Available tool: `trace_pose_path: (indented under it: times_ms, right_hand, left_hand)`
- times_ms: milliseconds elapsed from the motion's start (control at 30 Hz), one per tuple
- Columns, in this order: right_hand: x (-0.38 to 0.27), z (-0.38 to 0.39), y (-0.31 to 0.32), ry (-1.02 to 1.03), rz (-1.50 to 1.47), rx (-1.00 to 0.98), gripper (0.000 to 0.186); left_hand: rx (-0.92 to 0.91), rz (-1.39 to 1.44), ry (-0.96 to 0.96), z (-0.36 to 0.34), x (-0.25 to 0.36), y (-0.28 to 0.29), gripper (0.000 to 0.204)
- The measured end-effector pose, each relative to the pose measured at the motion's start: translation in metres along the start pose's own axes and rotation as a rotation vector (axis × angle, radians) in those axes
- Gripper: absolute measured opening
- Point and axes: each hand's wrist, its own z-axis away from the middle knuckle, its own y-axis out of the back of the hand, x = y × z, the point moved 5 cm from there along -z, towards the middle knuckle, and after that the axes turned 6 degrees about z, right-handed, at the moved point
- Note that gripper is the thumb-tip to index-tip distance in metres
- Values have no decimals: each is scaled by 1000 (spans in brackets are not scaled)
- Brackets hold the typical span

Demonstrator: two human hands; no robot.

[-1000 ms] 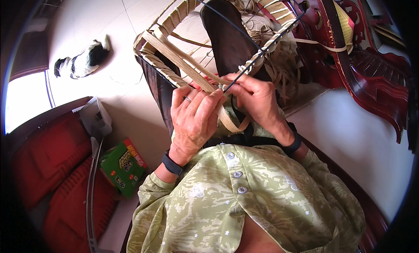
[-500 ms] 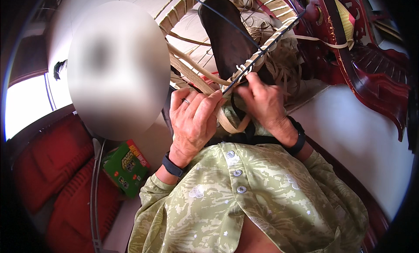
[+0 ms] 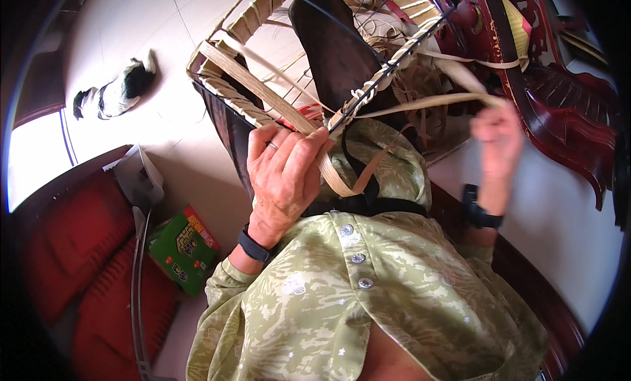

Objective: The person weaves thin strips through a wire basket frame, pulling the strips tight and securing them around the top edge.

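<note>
A black wire frame (image 3: 453, 12), partly wrapped in beige strip, rests across my lap. My left hand (image 3: 286, 177) is closed at its near corner, thumb and fingers pinching the wire and a wide flat beige strip (image 3: 263, 85). A loop of strip hangs below those fingers. Off to the right, my right hand (image 3: 497, 141) is raised and blurred by motion, its fingers closed on a narrow beige strip (image 3: 434, 104). That strip stretches from the wrapped near side of the frame to the hand.
A carved dark red wooden chair (image 3: 526, 118) stands at the right. Behind the frame lies a tangle of loose strips (image 3: 420, 118). At left are a green box (image 3: 184, 249), red cushions (image 3: 98, 302) and a grey bin-like container (image 3: 141, 174). A black-and-white animal (image 3: 121, 89) lies on the floor.
My right hand has swung out to the right, away from the frame, drawing the narrow strip out with it. The left hand keeps its hold at the corner.
</note>
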Motion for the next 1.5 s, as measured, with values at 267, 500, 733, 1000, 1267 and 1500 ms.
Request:
trace_pose_path:
  times_ms: [267,500,733,1000,1267,1500]
  right_hand:
    - [-43,5,8,279,1046,371,29]
    - [39,47,-178,465,1029,-553,21]
    - [-72,11,91,-37,598,756,22]
    - [0,32,-132,-133,849,-272,41]
    - [-37,26,-53,93,133,-60,28]
    - [-95,9,86,39,1327,847,37]
  left_hand:
    - [7,-2,-8,-1,0,0,22]
    - [9,8,-18,-3,0,-1,23]
    - [38,19,-6,0,-2,2,22]
    - [10,7,-25,-1,-2,-2,22]
    - [20,1,-8,1,-1,-1,23]
    - [9,22,-13,1,-3,1,22]
